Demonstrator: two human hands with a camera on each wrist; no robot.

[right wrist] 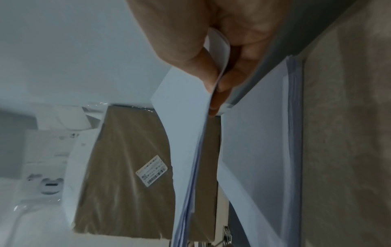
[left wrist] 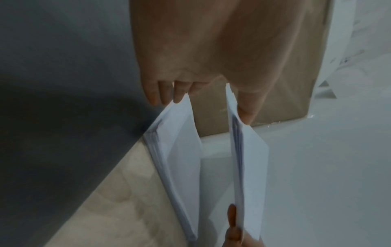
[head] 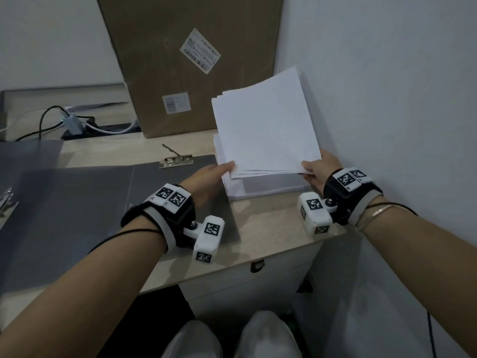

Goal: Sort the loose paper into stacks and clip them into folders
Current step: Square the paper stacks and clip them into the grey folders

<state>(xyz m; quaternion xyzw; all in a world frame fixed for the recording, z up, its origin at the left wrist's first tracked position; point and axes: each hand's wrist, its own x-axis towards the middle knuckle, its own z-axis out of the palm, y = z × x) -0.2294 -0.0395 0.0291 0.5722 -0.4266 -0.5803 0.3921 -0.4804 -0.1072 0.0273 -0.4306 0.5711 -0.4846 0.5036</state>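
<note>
A sheaf of white paper [head: 263, 130] is lifted and tilted above the paper stack [head: 271, 187] lying at the desk's right end. My right hand [head: 308, 169] pinches the sheaf's near right corner, thumb on top; the right wrist view shows this pinch by my right hand [right wrist: 216, 86] on the sheaf [right wrist: 184, 117]. My left hand [head: 228, 168] holds the near left corner with its thumb on top. In the left wrist view, the left fingers [left wrist: 177, 95] reach under the sheaf [left wrist: 249, 158] and touch the stack [left wrist: 180, 150]. An open grey folder [head: 103, 202] with a raised metal clip [head: 176, 160] lies left of the stack.
A tall cardboard box [head: 185, 60] leans at the back. A power strip with cables [head: 77, 125] sits at the back left. Another grey folder [head: 25, 156] overlaps the desk's left side. The wall [head: 387, 99] runs close on the right. The desk edge [head: 271, 241] is near my wrists.
</note>
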